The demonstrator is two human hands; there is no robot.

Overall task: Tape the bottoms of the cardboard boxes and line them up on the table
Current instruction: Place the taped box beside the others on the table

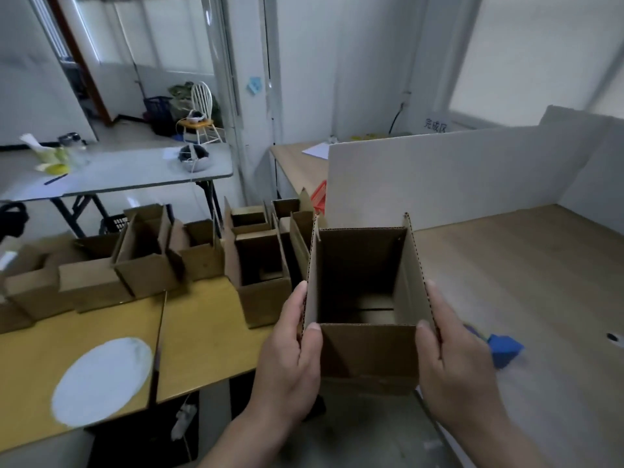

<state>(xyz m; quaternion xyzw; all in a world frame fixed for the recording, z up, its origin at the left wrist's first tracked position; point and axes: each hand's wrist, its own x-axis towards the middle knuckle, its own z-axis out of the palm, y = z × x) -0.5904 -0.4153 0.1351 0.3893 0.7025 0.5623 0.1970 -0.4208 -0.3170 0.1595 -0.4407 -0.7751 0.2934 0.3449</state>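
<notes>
Box (368, 305) upright and open-topped sits between both hands, held in the air just ahead of the person over the gap between two tables. The left hand (290, 359) is clasped on its left wall, thumb over the near top corner and fingers down the outside; the right hand (456, 363) grasps the right wall the same way, thumb at the other near corner. Both hands are equally near, one on each side, so neither leads. The long axis of the box runs straight up and down, mouth toward the camera, and inside at the bottom the flaps look closed, with a dark seam across them; whether tape runs under it I cannot tell

The relation that matters is sideways. To the left of the left hand, and a little beyond it, a line of boxes (145, 261) already stands mouth-up on the yellow table (202, 332); the nearest of them (263, 282) is just beside the left hand's fingertips, almost touching the held box. To the right of the right hand lies a pale wooden table (523, 282), bare but for a blue object (504, 349) just past the right wrist, probably the tape tool

My judgement is that the box is ready to be set down, and the row lies to the left; the left hand would lead, keeping the axis upright
</notes>
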